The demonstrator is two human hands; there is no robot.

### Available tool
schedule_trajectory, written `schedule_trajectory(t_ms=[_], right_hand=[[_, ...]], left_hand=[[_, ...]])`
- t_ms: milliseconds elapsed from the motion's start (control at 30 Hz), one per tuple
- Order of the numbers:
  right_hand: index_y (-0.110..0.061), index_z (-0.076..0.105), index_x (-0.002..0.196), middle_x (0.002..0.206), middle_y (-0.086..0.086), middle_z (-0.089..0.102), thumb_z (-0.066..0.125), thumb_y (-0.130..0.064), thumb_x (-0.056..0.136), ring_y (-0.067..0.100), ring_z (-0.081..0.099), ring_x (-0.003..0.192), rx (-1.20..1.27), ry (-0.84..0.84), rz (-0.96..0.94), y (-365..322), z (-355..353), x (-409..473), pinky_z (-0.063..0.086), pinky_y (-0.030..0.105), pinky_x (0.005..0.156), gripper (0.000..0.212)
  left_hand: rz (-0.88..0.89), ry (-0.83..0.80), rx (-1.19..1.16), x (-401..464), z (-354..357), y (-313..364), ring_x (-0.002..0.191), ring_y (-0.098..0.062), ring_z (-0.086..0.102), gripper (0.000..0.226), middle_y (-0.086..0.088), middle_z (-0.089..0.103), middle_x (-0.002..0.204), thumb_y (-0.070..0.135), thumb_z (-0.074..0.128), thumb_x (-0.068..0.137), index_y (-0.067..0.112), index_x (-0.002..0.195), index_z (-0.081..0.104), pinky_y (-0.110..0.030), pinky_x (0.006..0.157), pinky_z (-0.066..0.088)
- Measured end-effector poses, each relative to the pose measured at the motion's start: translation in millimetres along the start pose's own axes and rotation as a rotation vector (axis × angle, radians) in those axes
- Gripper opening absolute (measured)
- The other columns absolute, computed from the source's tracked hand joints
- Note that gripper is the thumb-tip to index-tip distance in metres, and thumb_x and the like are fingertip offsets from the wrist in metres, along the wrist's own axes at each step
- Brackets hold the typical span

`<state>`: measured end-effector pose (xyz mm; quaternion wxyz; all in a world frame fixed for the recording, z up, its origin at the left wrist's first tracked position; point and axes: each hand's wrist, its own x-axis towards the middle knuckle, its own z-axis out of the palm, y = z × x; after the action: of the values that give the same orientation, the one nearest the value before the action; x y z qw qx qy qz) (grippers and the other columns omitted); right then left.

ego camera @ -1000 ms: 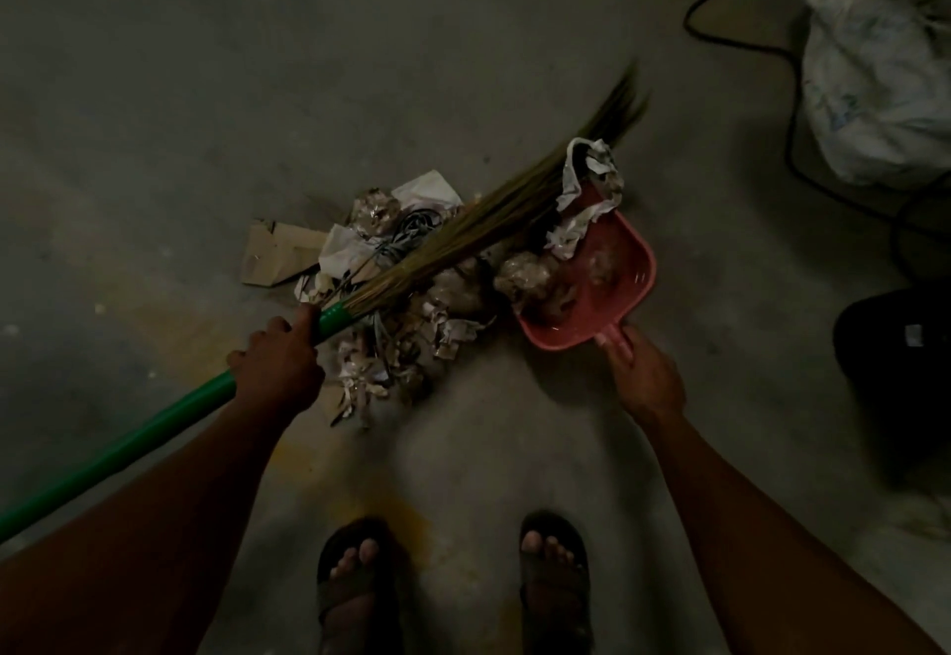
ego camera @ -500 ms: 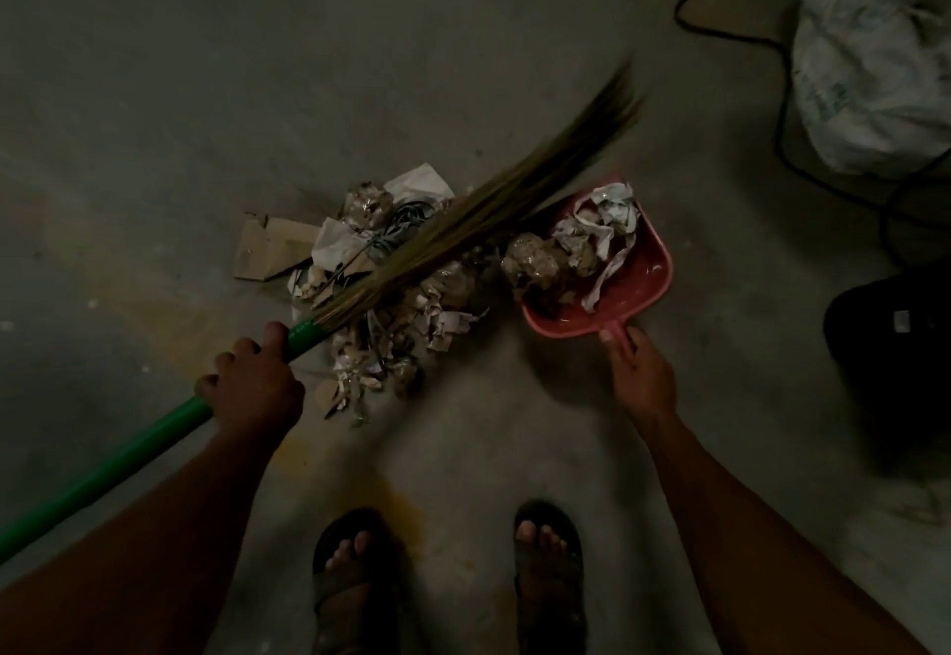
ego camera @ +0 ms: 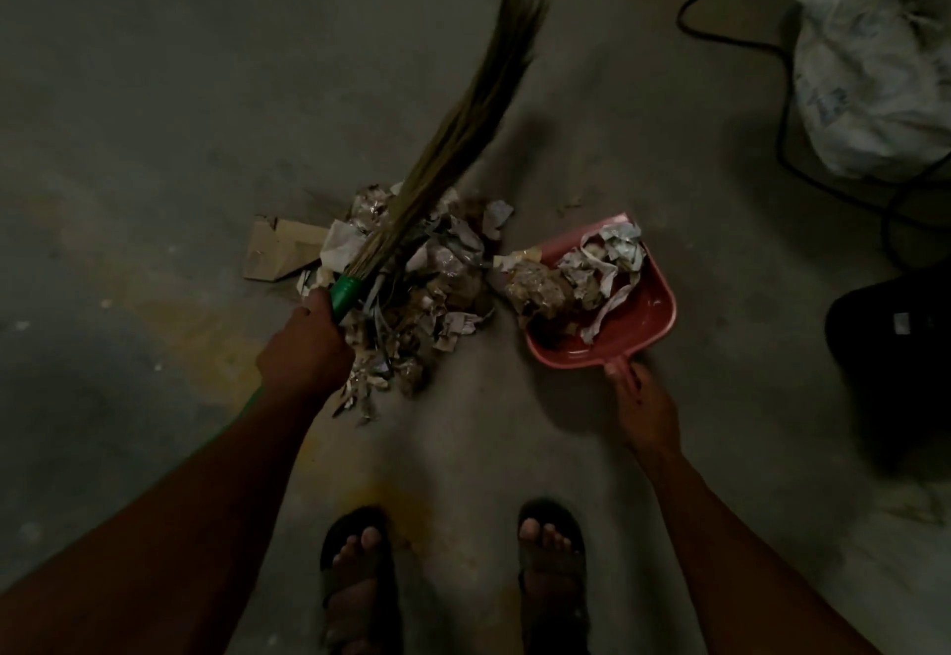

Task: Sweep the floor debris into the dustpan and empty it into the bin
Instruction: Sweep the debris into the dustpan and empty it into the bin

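Left hand [ego camera: 304,350], right hand [ego camera: 644,410] clenched

A grass broom [ego camera: 458,140] with a green handle slants up and away over a heap of crumpled paper and wrapper debris [ego camera: 422,289] on the floor. Just right of the heap sits a red dustpan [ego camera: 651,315], holding several crumpled scraps, its handle pointing toward the person. Its lip seems to touch the floor.

Single head-worn wide-angle cam, no second view to overlap. Looks steeply down from standing height at the grey concrete floor [ego camera: 154,88]; both forearms enter from the bottom edge, sandalled feet [ego camera: 360,577] bottom centre. Dim lighting, barrel distortion at the edges.
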<state>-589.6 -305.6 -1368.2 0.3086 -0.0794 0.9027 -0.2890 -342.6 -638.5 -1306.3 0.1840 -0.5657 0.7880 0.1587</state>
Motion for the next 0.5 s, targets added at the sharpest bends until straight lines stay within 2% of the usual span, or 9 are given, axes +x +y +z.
schedule_trajectory(t_ms=[67, 167, 267, 367, 500], right_hand=[[-0.014, 0.069, 0.123, 0.118, 0.013, 0.071, 0.056, -0.038, 0.105, 0.031, 0.066, 0.104, -0.024, -0.010, 0.024, 11.0, 0.3, -3.2, 0.041, 0.032, 0.083, 0.033], [-0.018, 0.066, 0.130, 0.126, 0.013, 0.069, 0.053, -0.042, 0.105, 0.037, 0.065, 0.113, -0.089, -0.041, 0.073, 28.5, 3.8, -3.7, 0.049, 0.040, 0.092, 0.037], [-0.023, 0.067, 0.129, 0.125, 0.012, 0.070, 0.052, -0.048, 0.104, 0.037, 0.065, 0.113, -0.166, -0.087, 0.092, 43.6, 10.4, 1.8, 0.050, 0.041, 0.092, 0.038], [-0.024, 0.069, 0.123, 0.120, 0.012, 0.072, 0.051, -0.049, 0.104, 0.037, 0.067, 0.109, -0.211, -0.123, 0.073, 46.4, 17.6, 10.2, 0.052, 0.041, 0.091, 0.037], [-0.026, 0.068, 0.125, 0.124, 0.011, 0.071, 0.052, -0.049, 0.103, 0.036, 0.067, 0.111, -0.248, -0.195, 0.083, 37.5, 25.8, 24.4, 0.051, 0.040, 0.091, 0.035]], left_hand=[[0.014, 0.009, 0.001, 3.8, -0.3, 5.7, 0.089, -0.037, 0.066, 0.036, -0.013, 0.064, 0.111, 0.035, 0.058, 0.097, 0.018, 0.124, 0.041, -0.044, 0.069, 0.053], [0.026, -0.038, 0.030, 13.1, -1.2, 12.9, 0.093, -0.038, 0.066, 0.038, -0.015, 0.065, 0.114, 0.033, 0.054, 0.098, 0.015, 0.128, 0.039, -0.042, 0.070, 0.050], [0.008, -0.091, 0.102, 21.5, -2.8, 16.9, 0.099, -0.039, 0.066, 0.045, -0.016, 0.065, 0.116, 0.023, 0.055, 0.093, 0.013, 0.134, 0.038, -0.043, 0.074, 0.049], [0.064, -0.086, 0.188, 24.9, -3.6, 16.8, 0.103, -0.040, 0.066, 0.052, -0.018, 0.065, 0.119, 0.019, 0.053, 0.094, 0.011, 0.143, 0.035, -0.043, 0.071, 0.045], [0.142, -0.075, 0.285, 21.4, -7.4, 1.6, 0.089, -0.033, 0.067, 0.054, -0.013, 0.066, 0.113, 0.022, 0.054, 0.096, 0.017, 0.146, 0.033, -0.038, 0.065, 0.047]])
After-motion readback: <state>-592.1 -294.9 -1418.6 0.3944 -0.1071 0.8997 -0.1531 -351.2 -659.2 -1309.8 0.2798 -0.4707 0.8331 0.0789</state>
